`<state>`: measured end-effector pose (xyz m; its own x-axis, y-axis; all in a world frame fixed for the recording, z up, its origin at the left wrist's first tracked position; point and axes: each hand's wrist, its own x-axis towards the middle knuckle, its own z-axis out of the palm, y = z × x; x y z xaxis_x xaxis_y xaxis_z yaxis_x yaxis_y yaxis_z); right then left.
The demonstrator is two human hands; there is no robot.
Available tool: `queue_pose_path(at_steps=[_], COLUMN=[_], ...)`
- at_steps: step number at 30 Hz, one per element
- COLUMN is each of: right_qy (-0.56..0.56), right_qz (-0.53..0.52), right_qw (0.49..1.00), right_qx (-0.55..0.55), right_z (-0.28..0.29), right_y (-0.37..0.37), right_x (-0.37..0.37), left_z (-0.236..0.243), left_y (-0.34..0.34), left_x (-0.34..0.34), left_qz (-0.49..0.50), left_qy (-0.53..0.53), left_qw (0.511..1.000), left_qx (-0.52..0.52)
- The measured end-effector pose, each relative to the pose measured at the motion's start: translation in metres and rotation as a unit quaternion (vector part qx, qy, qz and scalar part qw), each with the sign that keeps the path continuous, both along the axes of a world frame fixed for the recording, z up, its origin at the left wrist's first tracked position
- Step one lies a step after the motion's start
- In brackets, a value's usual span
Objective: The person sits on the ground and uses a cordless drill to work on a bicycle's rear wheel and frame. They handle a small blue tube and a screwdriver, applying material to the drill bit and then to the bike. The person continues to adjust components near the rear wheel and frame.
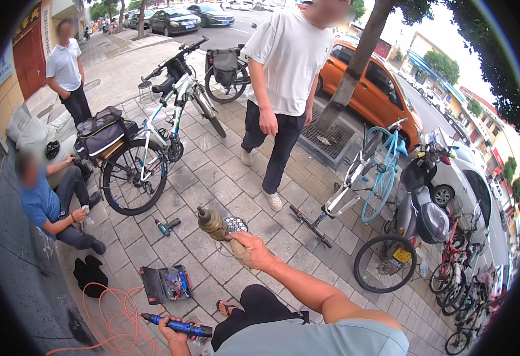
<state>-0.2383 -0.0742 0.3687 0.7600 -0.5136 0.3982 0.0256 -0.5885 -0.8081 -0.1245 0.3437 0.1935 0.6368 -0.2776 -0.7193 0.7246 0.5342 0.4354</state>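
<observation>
- The right hand [253, 249] is closed around the lower end of a dirty brass-coloured metal part [212, 223], holding it up at a tilt over the paving, its knobbed end pointing up and to the left.
- The left hand [174, 330] is wrapped around a blue power tool [180, 326], low in the view near the person's knee; the tool lies roughly level with its tip pointing left.
- An orange cable [109, 317] loops on the ground just left of that tool; whether it plugs into it is hard to tell.
- An open tool case [165, 283] lies on the paving between the 2 hands, with a small green drill [167, 225] further up.
- A white bicycle [153, 130] carrying a black bag stands beyond, beside a seated person in a blue shirt [40, 204].
- A person in a white shirt [284, 59] stands facing the scene, and a light blue bicycle [381, 172] and a scooter [423, 207] are parked to the right.
</observation>
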Motion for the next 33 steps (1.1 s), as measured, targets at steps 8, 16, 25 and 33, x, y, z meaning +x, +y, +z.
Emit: queue_pose_path(at_steps=[8,16,25,33], right_qy=[-0.032,0.008,0.133,0.252], right_qz=[-0.010,0.019,0.057,0.087], right_qw=[0.999,0.997,0.987,0.957], right_qx=[-0.003,0.073,0.066,0.114], right_z=[-0.003,-0.015,-0.042,-0.035], right_y=[-0.067,-0.096,-0.137,-0.148], right_x=[0.087,0.216,0.363,0.442], left_z=[0.011,0.053,0.009,0.029], left_y=[-0.095,-0.098,-0.186,-0.251], left_x=[0.140,0.190,0.324,0.429], left_qz=[-0.047,0.015,-0.004,-0.211], left_qy=[-0.080,-0.094,-0.129,-0.279], left_qw=[0.995,0.995,0.981,0.873], left_qx=[-0.035,-0.031,0.147,0.341])
